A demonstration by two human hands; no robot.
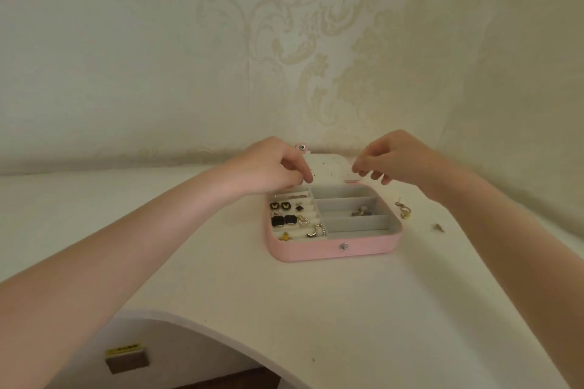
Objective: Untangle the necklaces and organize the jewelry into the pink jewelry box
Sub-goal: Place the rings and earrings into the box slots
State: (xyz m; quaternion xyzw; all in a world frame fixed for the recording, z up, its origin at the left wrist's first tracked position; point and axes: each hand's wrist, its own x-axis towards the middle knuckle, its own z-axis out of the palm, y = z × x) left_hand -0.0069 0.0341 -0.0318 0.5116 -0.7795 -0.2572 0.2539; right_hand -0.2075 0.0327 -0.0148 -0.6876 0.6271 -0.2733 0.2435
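The pink jewelry box point(316, 252) lies open on the white table, its lid point(330, 167) raised behind it. Black, butterfly and gold earrings point(284, 220) fill the slots on its left side. A small tangle of jewelry point(361, 211) lies in the middle right compartment. My left hand point(268, 167) hovers over the box's back left corner, fingers curled and fingertips together in front of the lid. My right hand point(395, 158) is at the lid's right edge, thumb and forefinger pinched. Whether either pinch holds a thin chain or small piece, I cannot make out.
Gold earrings point(403, 208) lie on the table just right of the box, and a small dark piece point(438, 227) lies further right. A patterned wall stands close behind. The table's curved front edge point(189, 319) has a drawer handle point(128, 358) under it.
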